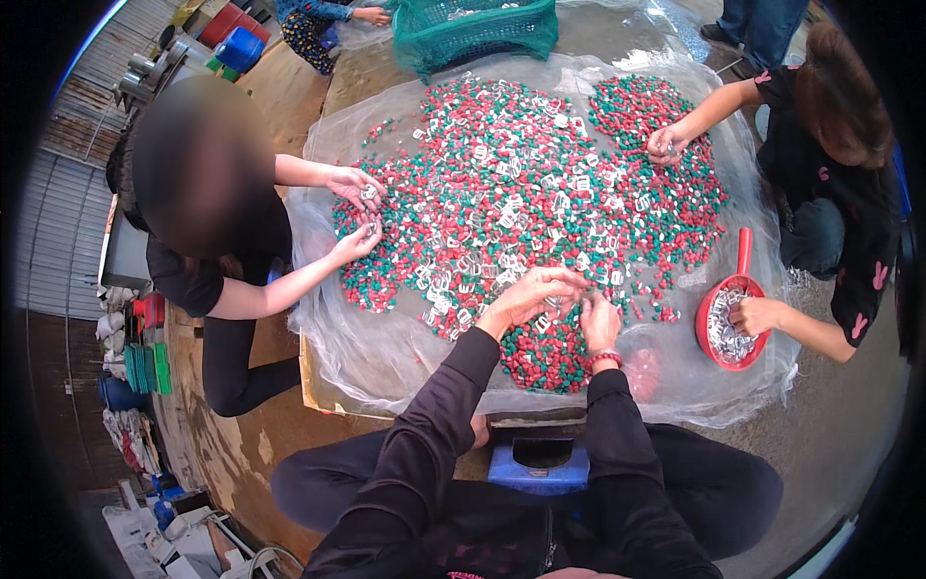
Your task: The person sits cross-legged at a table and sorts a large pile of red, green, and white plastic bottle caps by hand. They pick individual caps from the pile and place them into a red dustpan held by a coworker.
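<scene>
A wide pile of small red, green and clear plastic pieces (521, 193) lies spread on a clear plastic sheet (376, 357) over a low table. My left hand (526, 294) hovers over the near edge of the pile, fingers curled and picking among the pieces. My right hand (598, 323) is close beside it, fingers pinched together on small pieces; a red bracelet circles that wrist. Both my sleeves are black. What exactly sits between my fingers is too small to tell.
A person at the left (207, 222) sorts with both hands in the pile. Another person at the right (830, 174) reaches in with one hand and holds a red scoop-shaped bowl (728, 323) of clear pieces. A green mesh basket (477, 29) stands at the far edge. A blue stool (540, 463) is under me.
</scene>
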Demonstrator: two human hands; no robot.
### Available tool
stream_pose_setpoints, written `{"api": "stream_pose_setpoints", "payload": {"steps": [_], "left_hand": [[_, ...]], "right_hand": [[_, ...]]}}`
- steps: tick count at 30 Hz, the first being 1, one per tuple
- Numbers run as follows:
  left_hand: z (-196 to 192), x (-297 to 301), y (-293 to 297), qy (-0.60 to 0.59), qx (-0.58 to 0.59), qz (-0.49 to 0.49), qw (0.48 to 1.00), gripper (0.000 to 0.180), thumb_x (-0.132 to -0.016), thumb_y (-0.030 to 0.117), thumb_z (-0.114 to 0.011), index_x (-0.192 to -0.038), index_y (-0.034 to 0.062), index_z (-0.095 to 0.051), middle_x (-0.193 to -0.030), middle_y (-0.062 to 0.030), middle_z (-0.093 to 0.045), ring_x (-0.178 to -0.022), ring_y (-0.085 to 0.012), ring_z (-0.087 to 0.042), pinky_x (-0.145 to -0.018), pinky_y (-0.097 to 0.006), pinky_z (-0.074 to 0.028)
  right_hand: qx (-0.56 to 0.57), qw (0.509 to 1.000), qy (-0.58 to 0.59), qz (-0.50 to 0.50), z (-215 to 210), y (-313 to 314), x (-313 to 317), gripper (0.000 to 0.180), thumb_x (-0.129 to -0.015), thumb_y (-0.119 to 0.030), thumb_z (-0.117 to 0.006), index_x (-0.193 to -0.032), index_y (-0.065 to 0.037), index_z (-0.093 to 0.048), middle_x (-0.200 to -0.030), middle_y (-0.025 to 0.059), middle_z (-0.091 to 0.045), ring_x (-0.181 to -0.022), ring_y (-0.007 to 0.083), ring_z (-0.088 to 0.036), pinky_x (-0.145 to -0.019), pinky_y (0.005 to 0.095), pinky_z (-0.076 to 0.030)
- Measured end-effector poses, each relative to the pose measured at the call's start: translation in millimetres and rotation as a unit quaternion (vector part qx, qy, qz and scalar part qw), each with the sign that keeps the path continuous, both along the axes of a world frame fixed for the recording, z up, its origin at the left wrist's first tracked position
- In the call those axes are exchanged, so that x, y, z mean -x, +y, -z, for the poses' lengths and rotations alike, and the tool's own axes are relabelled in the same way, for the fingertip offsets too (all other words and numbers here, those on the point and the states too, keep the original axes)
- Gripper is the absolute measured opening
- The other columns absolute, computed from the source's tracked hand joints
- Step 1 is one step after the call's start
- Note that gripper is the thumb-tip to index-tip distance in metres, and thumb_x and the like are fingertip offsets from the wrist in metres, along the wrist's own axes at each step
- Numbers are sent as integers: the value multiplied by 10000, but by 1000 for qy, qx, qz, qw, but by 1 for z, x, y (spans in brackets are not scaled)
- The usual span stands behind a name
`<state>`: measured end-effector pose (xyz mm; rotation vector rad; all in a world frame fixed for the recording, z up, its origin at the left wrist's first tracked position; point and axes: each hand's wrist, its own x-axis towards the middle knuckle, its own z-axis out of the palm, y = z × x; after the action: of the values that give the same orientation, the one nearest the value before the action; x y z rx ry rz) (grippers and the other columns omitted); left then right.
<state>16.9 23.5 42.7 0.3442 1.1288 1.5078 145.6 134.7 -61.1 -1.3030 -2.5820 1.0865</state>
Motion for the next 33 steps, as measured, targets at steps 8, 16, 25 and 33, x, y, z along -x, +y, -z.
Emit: {"api": "stream_pose_setpoints", "payload": {"steps": [8, 16, 25, 33], "left_hand": [[81, -25, -16, 755, 201, 159, 603, 289, -813, 289, -654, -951, 44, -593, -895, -162, -622, -856, -367, -632, -709, -450, -508], [9, 4, -24, 601, 201, 69, 771, 270, -796, 299, -693, -840, 38, -646, -781, -134, -642, -840, -314, -634, -702, -441, -487], [-73, -53, 10, 604, -4, 46, 796, 370, -766, 101, -693, -1119, 19, -613, -1143, -150, -589, -1045, -270, -582, -871, -371, -481], [10, 24, -96, 411, 396, -42, 820, 528, -778, 258, -715, -1214, 3, -561, -957, -147, -676, -889, -263, -657, -812, -365, -506]], "right_hand": [[616, 631, 415, 223, -27, 30, -40, 82, -859, -138, -584, -894, -65, -572, -803, 38, -603, -634, 167, -581, -485, 275, -455], [731, 501, 434, 164, -48, 14, -41, 498, -845, -260, -482, -1229, 57, -482, -1121, 237, -580, -1063, 382, -568, -958, 504, -463], [777, 368, 453, 236, -46, -15, -32, 346, -909, -337, -547, -1103, -51, -566, -1012, 125, -597, -907, 258, -581, -670, 367, -487], [391, 487, 624, 470, -100, 135, -126, 207, -876, -312, -556, -955, -120, -554, -806, 33, -572, -705, 173, -574, -520, 301, -440]]}}
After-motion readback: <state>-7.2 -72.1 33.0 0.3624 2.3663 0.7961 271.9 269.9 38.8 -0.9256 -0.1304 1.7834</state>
